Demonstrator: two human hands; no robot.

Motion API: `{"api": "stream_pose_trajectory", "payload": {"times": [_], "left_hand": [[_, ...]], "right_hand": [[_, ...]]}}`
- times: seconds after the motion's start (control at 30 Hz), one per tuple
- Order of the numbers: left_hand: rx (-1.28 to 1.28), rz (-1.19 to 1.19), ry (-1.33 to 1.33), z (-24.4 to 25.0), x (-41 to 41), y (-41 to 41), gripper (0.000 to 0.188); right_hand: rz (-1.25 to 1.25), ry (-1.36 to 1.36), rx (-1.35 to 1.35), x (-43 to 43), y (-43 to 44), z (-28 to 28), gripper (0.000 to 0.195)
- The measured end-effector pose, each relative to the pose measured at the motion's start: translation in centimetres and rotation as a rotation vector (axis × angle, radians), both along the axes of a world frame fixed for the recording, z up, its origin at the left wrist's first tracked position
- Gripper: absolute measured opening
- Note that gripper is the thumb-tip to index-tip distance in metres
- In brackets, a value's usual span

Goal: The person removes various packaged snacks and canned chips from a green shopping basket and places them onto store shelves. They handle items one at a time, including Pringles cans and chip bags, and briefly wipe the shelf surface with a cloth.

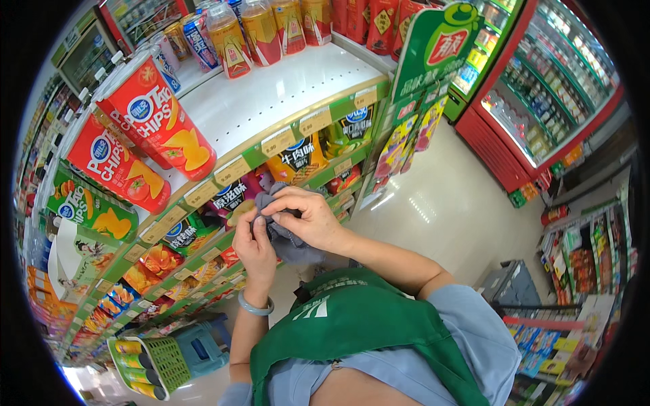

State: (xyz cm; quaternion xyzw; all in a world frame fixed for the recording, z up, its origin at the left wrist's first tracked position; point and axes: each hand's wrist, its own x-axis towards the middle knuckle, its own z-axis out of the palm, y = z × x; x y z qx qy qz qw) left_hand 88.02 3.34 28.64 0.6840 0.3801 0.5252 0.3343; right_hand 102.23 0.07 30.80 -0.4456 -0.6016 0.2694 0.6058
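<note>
My left hand (255, 248) and my right hand (309, 218) pinch a bunched grey cloth (284, 236) between them, its lower part hanging down. The hands are close together in front of a store shelf's price-tag edge. Above them, the white top shelf (274, 96) holds red cans of potato chips (165, 122) at the left and orange drink bottles (264, 33) at the back. A green can of potato chips (94, 205) leans in view farther left. Bagged chips (297, 160) fill the shelf just behind the cloth.
At the lower left, a green plastic basket (167, 363) holding several cans stands beside a blue plastic stool (200, 350). A green sign (431, 56) rises at the shelf's right end. Red-framed drink coolers (495, 147) stand farther right, and a grey crate (513, 284) sits on the floor.
</note>
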Motion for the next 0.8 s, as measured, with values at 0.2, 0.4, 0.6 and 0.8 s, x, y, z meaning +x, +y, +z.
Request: {"api": "stream_pose_trajectory", "payload": {"times": [0.2,0.4,0.6,0.8], "left_hand": [[-0.063,0.100,0.099,0.2,1.0,-1.3,0.015],[-0.150,0.453,0.132,-0.6,-3.1,-5.7,0.028],[-0.337,0.719,0.049,-0.2,-10.9,-14.2,0.017],[-0.351,0.859,0.116,-1.9,-19.5,-21.5,0.021]], "right_hand": [[0.184,-0.005,-0.101,2.9,0.7,-0.4,0.019],[0.711,-0.244,-0.286,0.1,2.6,-2.2,0.037],[0.989,-0.418,-0.107,-10.6,0.6,-3.8,0.038],[1.130,-0.375,-0.017,-23.2,-2.3,-5.7,0.022]]}}
